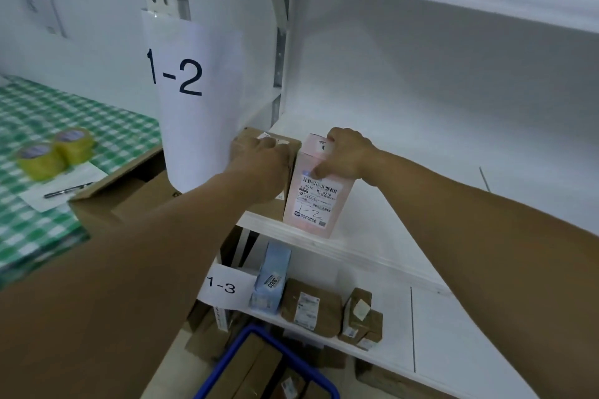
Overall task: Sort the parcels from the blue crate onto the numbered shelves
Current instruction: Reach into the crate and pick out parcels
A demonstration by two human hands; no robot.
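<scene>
A pink parcel with a barcode label and a handwritten "1-2" stands upright at the front edge of the white shelf marked by the "1-2" sign. My right hand grips its top. Just left of it stands a brown cardboard parcel, and my left hand rests on its top, fingers closed over it. The two parcels touch side by side. At the bottom, the blue crate holds several brown parcels.
The shelf below, signed "1-3", carries a light blue box and brown parcels. To the left, a green checked table bears yellow tape rolls, a pen and paper, with an open cardboard box beside it.
</scene>
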